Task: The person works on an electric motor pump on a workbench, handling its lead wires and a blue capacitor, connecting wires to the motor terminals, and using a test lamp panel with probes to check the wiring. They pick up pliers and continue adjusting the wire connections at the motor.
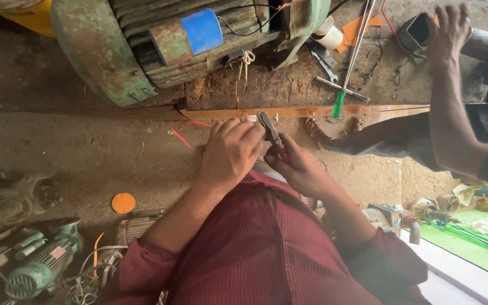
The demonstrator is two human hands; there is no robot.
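My right hand (pixel 299 168) grips a pair of pliers (pixel 269 129) by red handles, with the grey jaws pointing up toward the bench edge. My left hand (pixel 230 151) is curled shut just left of the jaws, fingertips touching them; anything pinched inside is hidden. Both hands hover in front of my red shirt, below a big green electric motor (pixel 114 62) that carries a rusty cylinder wrapped in blue tape (pixel 196 31).
A wooden bench edge (pixel 312 112) runs across. On the bench lie a green-handled screwdriver (pixel 340 103), a wrench (pixel 326 65) and a white tape roll (pixel 330 37). Another person's hand (pixel 447 31) reaches to a dark metal tube (pixel 416 33). An orange disc (pixel 123 203) and small green motor (pixel 35 268) sit on the floor.
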